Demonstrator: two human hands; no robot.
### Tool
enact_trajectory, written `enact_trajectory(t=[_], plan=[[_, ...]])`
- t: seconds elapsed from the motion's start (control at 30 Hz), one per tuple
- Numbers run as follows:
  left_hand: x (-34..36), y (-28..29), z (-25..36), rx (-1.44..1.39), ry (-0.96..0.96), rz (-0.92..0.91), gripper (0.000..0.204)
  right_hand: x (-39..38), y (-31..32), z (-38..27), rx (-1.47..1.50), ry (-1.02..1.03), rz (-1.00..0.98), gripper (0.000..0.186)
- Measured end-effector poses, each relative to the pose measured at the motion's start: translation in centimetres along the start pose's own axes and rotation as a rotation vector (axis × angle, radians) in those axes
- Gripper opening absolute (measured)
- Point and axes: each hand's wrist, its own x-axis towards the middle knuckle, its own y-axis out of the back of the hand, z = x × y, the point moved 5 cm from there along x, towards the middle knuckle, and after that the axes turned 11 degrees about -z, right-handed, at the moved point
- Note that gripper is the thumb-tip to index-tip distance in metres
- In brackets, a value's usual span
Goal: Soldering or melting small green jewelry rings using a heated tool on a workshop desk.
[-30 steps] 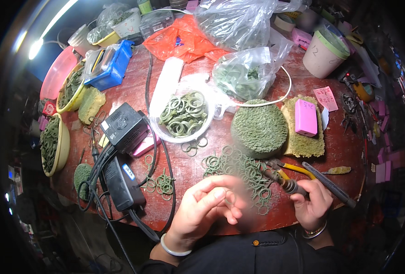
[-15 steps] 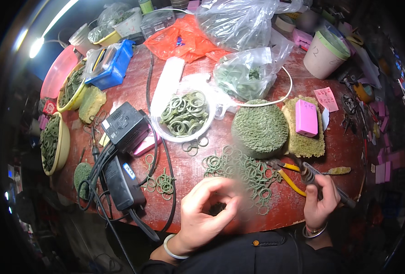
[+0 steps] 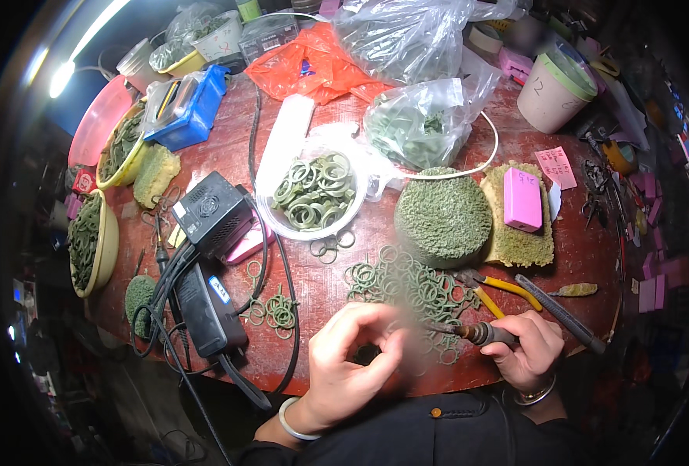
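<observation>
My left hand (image 3: 354, 353) is curled at the table's near edge, thumb and fingertips brought together. A blurred smear covers the fingertips, so what they pinch cannot be made out. My right hand (image 3: 527, 349) grips a pen-shaped tool (image 3: 483, 334) with a grey handle and thin metal tip, which points left toward the other hand. Just beyond both hands lies a loose heap of green rings (image 3: 434, 291), partly behind the smear. Yellow-handled pliers (image 3: 507, 287) and a dark ribbed rod (image 3: 562, 314) rest on the table beyond my right hand.
A clear tub of green rings (image 3: 317, 194) stands mid-table. Right of it sit a round green block (image 3: 443, 219) and a sponge (image 3: 542, 248) bearing a pink block (image 3: 521, 200). Black boxes (image 3: 214, 211) and cables (image 3: 288, 311) lie left. Plastic bags (image 3: 410, 128) fill the back.
My right hand has swung the pen-shaped tool down and left, closer to my left hand, uncovering the pliers and ribbed rod. The left hand has barely moved.
</observation>
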Motion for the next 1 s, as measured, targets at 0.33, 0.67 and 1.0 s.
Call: enact_trajectory(t=[0.33, 0.67, 1.0], plan=[[-0.1, -0.2, -0.5, -0.567, 0.16, 0.066, 0.017, 0.0, 0.4, 1.6, -0.046, -0.246, 0.235, 0.022], [0.1, 0.3, -0.9, -0.631, 0.19, 0.084, 0.011, -0.6, 0.3, 1.9, -0.042, -0.297, 0.241, 0.021], [0.1, 0.3, -1.4, -0.752, 0.216, 0.049, 0.008, 0.1, 0.1, 0.0, -0.002, -0.034, 0.001, 0.037]])
